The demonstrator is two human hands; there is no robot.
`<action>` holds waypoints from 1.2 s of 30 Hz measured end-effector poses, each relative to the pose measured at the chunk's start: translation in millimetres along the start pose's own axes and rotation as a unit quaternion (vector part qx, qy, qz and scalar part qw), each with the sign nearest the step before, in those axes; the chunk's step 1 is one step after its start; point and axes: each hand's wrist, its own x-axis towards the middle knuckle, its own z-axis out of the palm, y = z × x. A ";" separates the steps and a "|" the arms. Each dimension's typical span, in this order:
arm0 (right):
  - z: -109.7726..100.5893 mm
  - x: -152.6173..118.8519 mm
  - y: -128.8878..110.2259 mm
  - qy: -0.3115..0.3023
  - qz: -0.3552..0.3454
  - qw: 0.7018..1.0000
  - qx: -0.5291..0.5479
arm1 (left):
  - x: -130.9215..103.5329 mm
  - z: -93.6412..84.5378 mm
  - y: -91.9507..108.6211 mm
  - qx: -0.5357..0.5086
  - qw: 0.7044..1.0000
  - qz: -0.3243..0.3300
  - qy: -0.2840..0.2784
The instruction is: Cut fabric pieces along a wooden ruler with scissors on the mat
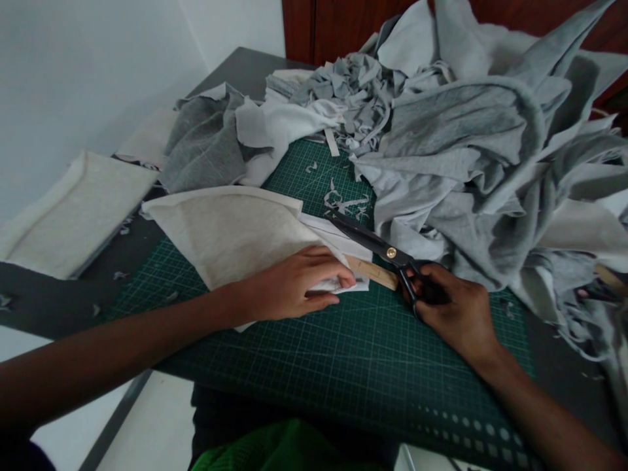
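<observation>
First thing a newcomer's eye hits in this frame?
Probably the big heap of grey and white fabric filling the upper right, against the green mat beneath the work. Next, the black scissors with a brass-coloured pivot, held in the right hand right of centre. Then the cream cloth left of centre, with the left hand on its near right part.
</observation>
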 end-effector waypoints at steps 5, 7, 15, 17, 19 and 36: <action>-0.1 0.5 -0.5 -0.010 0.028 0.999 0.011 | -0.7 1.4 0.7 0.026 0.999 0.033 -0.030; 0.0 1.0 -0.9 -0.013 0.035 0.999 0.011 | -1.6 3.2 1.4 0.058 0.995 0.068 -0.034; 2.1 -0.7 0.7 -0.002 0.024 1.000 -0.001 | -5.1 -0.8 14.4 -0.021 0.983 0.107 -0.151; 2.2 -1.3 2.3 -0.002 0.022 1.000 -0.008 | -5.5 -4.3 17.5 -0.066 0.974 0.093 -0.195; 1.4 -0.1 4.2 -0.013 0.029 0.999 -0.018 | -6.6 -8.8 19.6 -0.068 0.974 0.090 -0.195; -104.9 -92.3 63.9 -0.170 -0.008 0.976 -0.137 | -14.8 -48.0 10.7 0.158 0.951 0.112 0.240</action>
